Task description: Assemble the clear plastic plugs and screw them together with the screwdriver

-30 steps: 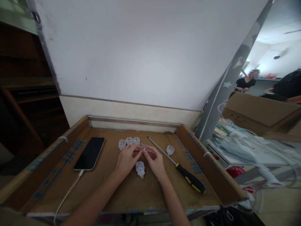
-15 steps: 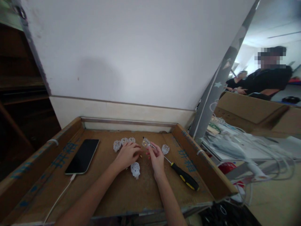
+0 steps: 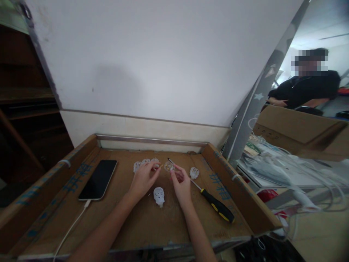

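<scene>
My right hand (image 3: pixel 181 183) pinches a clear plastic plug housing (image 3: pixel 168 167) with brass-coloured metal inside. Just left of it, my left hand (image 3: pixel 145 177) is closed with thumb and forefinger on a small thin brass-coloured piece (image 3: pixel 161 165), its tip pointing at the housing. Behind the left fingers several similar clear plug parts (image 3: pixel 136 166) lie in a row, partly covered. Between my forearms rests a white plug part (image 3: pixel 159 197) with holes in its face. A further clear part (image 3: pixel 194 173) lies to the right of my right hand.
A black-and-yellow screwdriver (image 3: pixel 218 206) lies at right, its shaft passing behind my right hand. At left, a phone (image 3: pixel 98 180) is plugged into a white cable (image 3: pixel 71 230). Cardboard walls (image 3: pixel 244 193) edge the work surface. Beyond are bagged cables (image 3: pixel 261 171), a carton (image 3: pixel 289 125) and a person.
My left hand has turned, bringing the small brass-coloured piece up to the plug housing. The housing has tilted slightly in my right hand. The whole view has shifted a little.
</scene>
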The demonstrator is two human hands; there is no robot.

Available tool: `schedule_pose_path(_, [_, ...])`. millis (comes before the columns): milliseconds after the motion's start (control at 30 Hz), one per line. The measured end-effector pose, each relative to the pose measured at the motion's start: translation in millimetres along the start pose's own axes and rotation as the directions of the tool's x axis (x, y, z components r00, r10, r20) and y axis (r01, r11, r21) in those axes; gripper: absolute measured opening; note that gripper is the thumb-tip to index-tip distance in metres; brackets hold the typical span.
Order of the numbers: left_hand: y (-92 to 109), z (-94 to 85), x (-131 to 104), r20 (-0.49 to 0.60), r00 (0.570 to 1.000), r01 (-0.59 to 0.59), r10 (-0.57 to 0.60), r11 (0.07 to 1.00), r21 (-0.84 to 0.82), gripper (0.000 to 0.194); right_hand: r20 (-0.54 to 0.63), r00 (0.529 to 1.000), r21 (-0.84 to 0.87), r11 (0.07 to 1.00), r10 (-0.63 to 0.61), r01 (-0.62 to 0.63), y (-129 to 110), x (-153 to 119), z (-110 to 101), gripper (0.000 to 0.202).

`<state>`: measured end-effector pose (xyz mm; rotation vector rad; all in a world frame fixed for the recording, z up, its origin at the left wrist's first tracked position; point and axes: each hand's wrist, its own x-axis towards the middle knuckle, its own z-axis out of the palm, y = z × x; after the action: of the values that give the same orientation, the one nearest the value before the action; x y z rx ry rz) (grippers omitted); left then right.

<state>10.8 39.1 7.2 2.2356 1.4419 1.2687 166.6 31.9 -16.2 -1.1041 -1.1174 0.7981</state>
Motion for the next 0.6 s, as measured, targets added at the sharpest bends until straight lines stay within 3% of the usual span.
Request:
schedule_pose_path(167, [8.5,7.6,-3.7,-0.033,0.999,0.033,-0.037,0.991,-0.13,0.02,0.098,0.994,-0.047,0.997,-0.048,0.052,-4.5,-4.5,1.0,0.034])
schedule_pose_path(400, [5.2,18.3,-1.8,0.081,0.957,0.284,-0.278,0.847,-0.449,0.02,0.157,0.985,-0.107,0.991,-0.068,0.086,-7.8,-6.6,1.9,0.033])
schedule_pose_path(600, [8.6,13.0,-2.0,-0.018,0.955,0.271,-0.295,0.9,-0.341,0.018,0.16,0.985,-0.123,0.989,-0.06,0.081,-6.8,-6.8,1.4,0.034])
